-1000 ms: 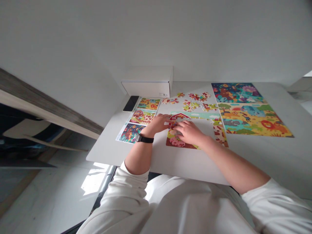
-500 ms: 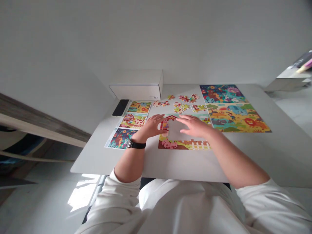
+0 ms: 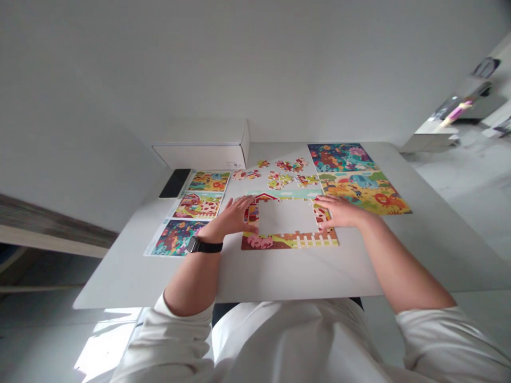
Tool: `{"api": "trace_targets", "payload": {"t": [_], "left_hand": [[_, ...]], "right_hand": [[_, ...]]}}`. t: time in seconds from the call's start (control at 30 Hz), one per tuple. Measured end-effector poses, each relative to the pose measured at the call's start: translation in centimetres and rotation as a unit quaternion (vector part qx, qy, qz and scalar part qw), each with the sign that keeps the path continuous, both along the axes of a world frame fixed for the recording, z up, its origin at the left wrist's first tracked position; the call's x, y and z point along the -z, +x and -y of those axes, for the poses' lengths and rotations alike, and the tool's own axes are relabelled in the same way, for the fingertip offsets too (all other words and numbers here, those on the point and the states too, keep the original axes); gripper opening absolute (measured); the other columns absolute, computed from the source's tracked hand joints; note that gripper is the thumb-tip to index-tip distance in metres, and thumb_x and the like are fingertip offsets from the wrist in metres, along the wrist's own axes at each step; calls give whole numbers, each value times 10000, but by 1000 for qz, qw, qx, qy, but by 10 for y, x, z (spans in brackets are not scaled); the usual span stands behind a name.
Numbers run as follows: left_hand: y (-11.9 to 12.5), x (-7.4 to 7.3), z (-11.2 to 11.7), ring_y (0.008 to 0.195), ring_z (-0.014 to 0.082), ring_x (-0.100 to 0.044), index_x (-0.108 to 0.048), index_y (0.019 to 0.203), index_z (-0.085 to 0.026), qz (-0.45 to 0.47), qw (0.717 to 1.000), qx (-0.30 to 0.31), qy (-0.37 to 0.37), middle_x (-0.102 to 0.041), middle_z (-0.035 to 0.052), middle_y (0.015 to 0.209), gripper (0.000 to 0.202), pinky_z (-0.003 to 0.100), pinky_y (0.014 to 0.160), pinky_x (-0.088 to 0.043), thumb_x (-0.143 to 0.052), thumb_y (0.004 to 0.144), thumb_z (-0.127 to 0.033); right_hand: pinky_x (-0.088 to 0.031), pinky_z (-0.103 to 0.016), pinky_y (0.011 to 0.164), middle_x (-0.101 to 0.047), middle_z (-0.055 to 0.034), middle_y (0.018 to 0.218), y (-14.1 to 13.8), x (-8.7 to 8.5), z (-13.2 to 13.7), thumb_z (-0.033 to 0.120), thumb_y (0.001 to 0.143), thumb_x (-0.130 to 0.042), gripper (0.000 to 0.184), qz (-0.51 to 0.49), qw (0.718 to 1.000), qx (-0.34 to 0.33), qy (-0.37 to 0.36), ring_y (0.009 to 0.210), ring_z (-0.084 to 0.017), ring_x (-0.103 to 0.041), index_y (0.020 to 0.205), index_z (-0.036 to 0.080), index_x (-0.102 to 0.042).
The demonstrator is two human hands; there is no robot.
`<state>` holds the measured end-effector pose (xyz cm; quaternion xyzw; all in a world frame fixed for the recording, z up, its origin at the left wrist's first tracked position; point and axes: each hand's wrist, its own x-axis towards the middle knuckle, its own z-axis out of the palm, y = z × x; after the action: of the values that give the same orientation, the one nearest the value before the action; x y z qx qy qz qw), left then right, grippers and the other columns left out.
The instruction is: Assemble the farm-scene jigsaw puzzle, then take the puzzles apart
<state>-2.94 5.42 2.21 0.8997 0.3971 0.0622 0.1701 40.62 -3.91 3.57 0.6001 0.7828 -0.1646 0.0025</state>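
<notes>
A farm jigsaw frame (image 3: 279, 242), its rectangular middle showing bare tabletop, lies flat in front of me. My left hand (image 3: 235, 217), with a black watch (image 3: 203, 246) on the wrist, rests over the frame's left edge, fingers and thumb apart. At the right edge, my right hand (image 3: 339, 211) lies with its fingers spread over the border pieces. Neither hand has anything lifted. Beyond the frame is a loose group of jigsaw pieces (image 3: 279, 180).
A white box (image 3: 199, 155) stands at the back left, with a black phone (image 3: 174, 183) before it. A picture sheet (image 3: 198, 205) lies left of the frame. At the right are two assembled puzzles, a dark one (image 3: 339, 158) and a yellow one (image 3: 363, 194), on the white table (image 3: 279, 276).
My right hand has moved from over the frame's middle to its right edge, and the hands are farther apart. The view has turned right, shifting the table leftward.
</notes>
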Motion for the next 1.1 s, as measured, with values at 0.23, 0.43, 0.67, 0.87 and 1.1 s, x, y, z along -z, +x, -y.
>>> {"api": "trace_targets", "payload": {"t": [0.23, 0.43, 0.67, 0.87, 1.1], "left_hand": [[-12, -1, -8, 1650, 380, -313, -337, 1725, -338, -30, 999, 25, 1, -360, 130, 1773, 1124, 600, 1353, -208, -862, 786, -664], [-9, 1, -6, 1688, 403, -209, -311, 1740, -322, -63, 998, 8, -2, -304, 108, 1804, 1177, 608, 1365, -187, -860, 766, -690], [-7, 3, -4, 1672, 400, -259, -381, 1708, -314, -42, 999, -8, 20, -360, 114, 1778, 1022, 635, 1356, -213, -819, 842, -633], [0, 9, -5, 1646, 368, -339, -530, 1608, -271, 14, 995, -57, 84, -477, 129, 1710, 683, 622, 1350, -255, -674, 982, -504], [1, 10, -11, 1592, 344, -437, -652, 1493, -230, -5, 994, -85, 73, -568, 117, 1642, 484, 611, 1329, -312, -481, 1059, -360]], "right_hand": [[-261, -658, 1331, -378, -61, 1777, -4, 10, 2, 681, 793, -846, 999, -24, 999, -12, 24, 1641, -456, -303, 1672, 384, -478], [-251, -693, 1323, -380, -68, 1774, 0, 13, 5, 689, 815, -836, 957, -44, 998, -13, 33, 1648, -455, -286, 1658, 381, -503], [-306, -682, 1313, -412, -52, 1759, 5, 21, 4, 601, 868, -816, 804, -83, 993, -16, 80, 1641, -425, -323, 1600, 369, -580], [-341, -694, 1296, -515, -36, 1694, 7, 31, 3, 524, 907, -783, 651, -86, 988, 28, 124, 1600, -419, -408, 1527, 384, -644], [-343, -664, 1307, -527, -35, 1685, 2, 31, 4, 503, 908, -778, 634, -83, 989, 40, 118, 1598, -396, -418, 1517, 380, -647]]}}
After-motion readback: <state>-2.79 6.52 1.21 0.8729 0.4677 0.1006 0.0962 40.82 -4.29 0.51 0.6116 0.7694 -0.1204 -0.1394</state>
